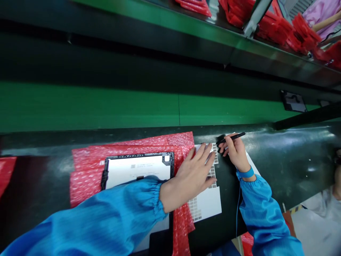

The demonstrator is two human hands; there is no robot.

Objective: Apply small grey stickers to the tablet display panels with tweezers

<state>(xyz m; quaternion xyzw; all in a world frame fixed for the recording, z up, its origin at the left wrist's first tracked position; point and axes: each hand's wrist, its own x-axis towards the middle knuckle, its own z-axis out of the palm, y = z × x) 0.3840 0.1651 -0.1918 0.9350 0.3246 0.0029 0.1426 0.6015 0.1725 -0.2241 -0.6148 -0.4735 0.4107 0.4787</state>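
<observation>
My left hand [190, 176] lies flat with its fingers spread on white sheets [209, 204] that carry rows of small grey rectangles. In my right hand [237, 151], just right of the sheets, a slim black pen [238, 136] is pinched, its tip near the sheets' top corner. Under my left forearm is a tablet-like panel [138, 167] with a black frame and a white back, partly hidden by the blue sleeve. It rests on red bubble-wrap bags [87, 185]. A blue wrist strap [245, 173] with a cord circles my right wrist.
A dark bench [287, 153] runs across the view, backed by a green panel [119, 110]. Red bags [274, 28] fill the shelf above. A dark post [311, 115] slants at the right, near another panel [294, 101]. Another person's arm [337, 181] shows at the right edge.
</observation>
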